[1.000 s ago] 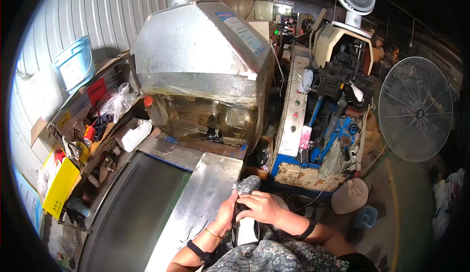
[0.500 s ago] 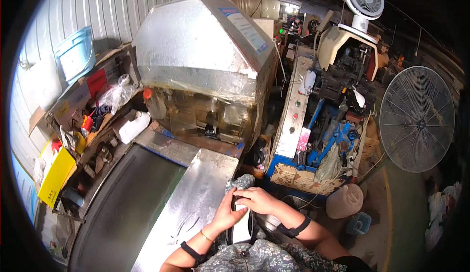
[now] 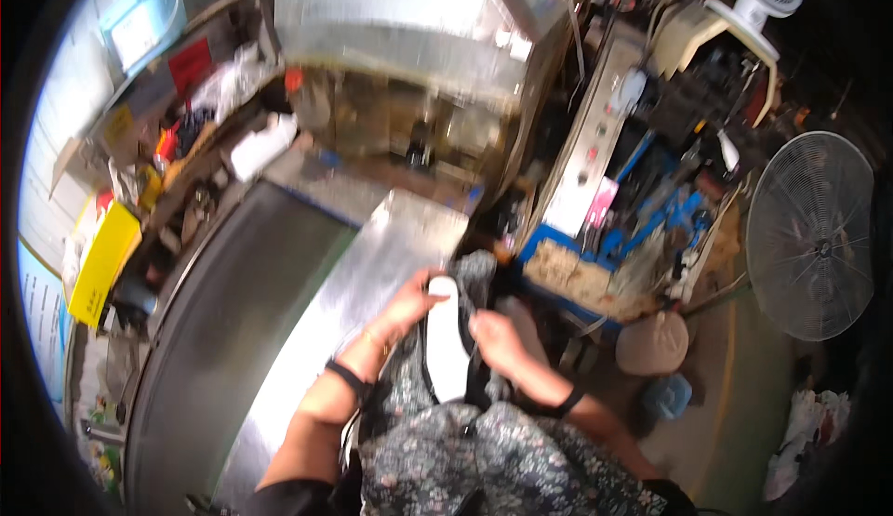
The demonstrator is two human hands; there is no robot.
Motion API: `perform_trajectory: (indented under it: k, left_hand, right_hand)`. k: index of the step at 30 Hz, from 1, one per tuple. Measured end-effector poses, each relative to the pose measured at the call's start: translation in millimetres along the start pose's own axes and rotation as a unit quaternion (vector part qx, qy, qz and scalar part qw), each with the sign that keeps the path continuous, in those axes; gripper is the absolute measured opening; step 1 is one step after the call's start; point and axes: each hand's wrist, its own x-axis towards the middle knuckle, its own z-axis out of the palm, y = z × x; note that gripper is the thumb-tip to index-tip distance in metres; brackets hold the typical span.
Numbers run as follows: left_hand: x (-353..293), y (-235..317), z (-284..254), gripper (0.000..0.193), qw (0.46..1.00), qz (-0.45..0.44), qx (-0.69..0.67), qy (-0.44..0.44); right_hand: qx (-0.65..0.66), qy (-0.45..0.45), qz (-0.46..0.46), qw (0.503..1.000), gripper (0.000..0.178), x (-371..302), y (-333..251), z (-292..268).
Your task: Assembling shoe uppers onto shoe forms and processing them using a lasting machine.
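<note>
A shoe (image 3: 447, 344) lies lengthwise over my lap, its long white sole-shaped face up and black material along its edges. My left hand (image 3: 407, 306) grips its far end, the fingers bent over the tip. At the shoe's right edge my right hand (image 3: 499, 339) is closed, with the fingers pinched at the black side; blur hides exactly what is between them. Beneath the shoe spreads a dark flowered apron (image 3: 521, 456), and a bunched piece of flowered cloth (image 3: 474, 274) shows just past the far end.
To my left runs a metal ledge (image 3: 307, 353) beside a dark conveyor belt (image 3: 228, 330). A hooded metal machine (image 3: 400, 42) stands ahead. Ahead right is a blue-framed machine (image 3: 567, 270); a plastic jug (image 3: 651, 344), a blue basket (image 3: 668, 395) and a large fan (image 3: 811, 237) stand at the right.
My hands have moved apart from above the shoe, the left to its far end, the right to its right edge. More of the white face shows. The whole view has shifted and blurred.
</note>
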Motion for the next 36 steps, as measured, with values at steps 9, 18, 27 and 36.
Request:
perform_trajectory:
  k: [9, 18, 27, 36]
  left_hand:
    - [-35, -18, 32, 0.051, 0.993, -0.033, -0.099, 0.059]
    - [-7, -40, 18, 0.051, 0.992, 0.006, 0.106, 0.069]
    - [-35, -14, 35, 0.049, 0.927, -0.094, -0.349, 0.096]
    - [-52, 27, 14, 0.051, 0.761, -0.076, 0.624, 0.157]
  right_hand:
    - [0.024, -0.067, 0.333, 0.94, 0.075, -15, -14, 21]
    - [-0.465, 0.054, -0.088, 0.879, 0.032, 8, -12, 33]
    - [0.158, -0.046, 0.157, 0.974, 0.064, -32, 2, 29]
    - [-0.022, -0.056, 0.14, 0.988, 0.079, -5, -30, 77]
